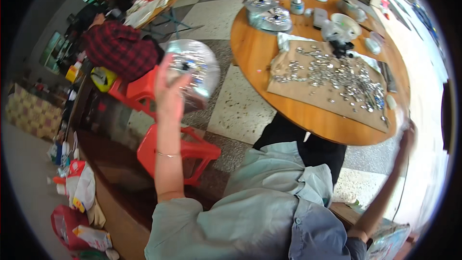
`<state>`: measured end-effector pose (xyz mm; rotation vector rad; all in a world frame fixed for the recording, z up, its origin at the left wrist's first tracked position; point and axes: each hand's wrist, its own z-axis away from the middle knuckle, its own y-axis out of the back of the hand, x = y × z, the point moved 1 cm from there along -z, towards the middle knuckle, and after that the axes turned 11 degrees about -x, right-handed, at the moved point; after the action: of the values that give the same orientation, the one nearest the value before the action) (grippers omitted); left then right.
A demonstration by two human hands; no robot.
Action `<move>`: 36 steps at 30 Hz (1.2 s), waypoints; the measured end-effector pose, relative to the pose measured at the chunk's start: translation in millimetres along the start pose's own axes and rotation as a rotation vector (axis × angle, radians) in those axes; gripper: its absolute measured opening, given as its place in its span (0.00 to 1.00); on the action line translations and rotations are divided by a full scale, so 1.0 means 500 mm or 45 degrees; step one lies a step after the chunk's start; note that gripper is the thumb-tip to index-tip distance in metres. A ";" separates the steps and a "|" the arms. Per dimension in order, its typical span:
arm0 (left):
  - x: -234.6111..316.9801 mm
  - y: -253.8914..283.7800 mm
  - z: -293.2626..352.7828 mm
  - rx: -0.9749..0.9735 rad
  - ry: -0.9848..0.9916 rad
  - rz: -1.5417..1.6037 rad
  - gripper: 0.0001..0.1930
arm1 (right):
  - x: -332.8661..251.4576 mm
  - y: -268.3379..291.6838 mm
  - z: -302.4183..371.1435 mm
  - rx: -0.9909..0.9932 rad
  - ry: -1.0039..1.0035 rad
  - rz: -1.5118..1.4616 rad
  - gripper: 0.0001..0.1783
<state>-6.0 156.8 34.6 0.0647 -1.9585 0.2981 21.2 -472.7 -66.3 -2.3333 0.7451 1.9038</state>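
Note:
My left hand [169, 89] is raised on the left, fingers closed on the near edge of a clear plastic container [206, 65]. Small shiny metal pieces show inside it, and motion smears its outline. Far to the right, my right hand [409, 136] hangs beside the rim of the round wooden table [250, 62]; it is blurred and its fingers cannot be made out. Many loose shiny metal pieces [332, 74] lie spread over a brown cardboard sheet [308, 95] on the table. Similar clear containers [272, 21] of shiny pieces stand at the table's far left.
Red plastic stools [202, 151] stand below my left arm. Someone in a checked shirt [120, 48] sits at the left. A bottle [296, 0], a bowl [346, 24] and plastic bags are on the table's far side. Bags and bottles crowd a ledge [125, 221] at lower left.

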 end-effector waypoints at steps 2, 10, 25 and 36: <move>-0.041 -0.117 0.019 -0.193 0.077 0.168 0.35 | -0.140 -0.219 0.067 -0.250 -0.085 -0.136 0.13; -0.076 -0.341 0.076 -0.607 0.153 0.483 0.36 | -0.242 -0.479 0.202 -0.891 -0.252 -0.902 0.10; -0.072 -0.385 0.103 -0.725 0.654 0.774 0.36 | -0.231 -0.449 0.228 -0.772 -0.002 -0.857 0.15; -0.070 -0.377 0.094 -0.841 0.867 0.856 0.34 | -0.208 -0.446 0.224 -0.785 -0.196 -1.151 0.27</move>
<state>0.2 -40.0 19.0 -1.0075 -1.2573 0.0668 -9.0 -204.3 -56.2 -2.1090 -0.8968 1.9144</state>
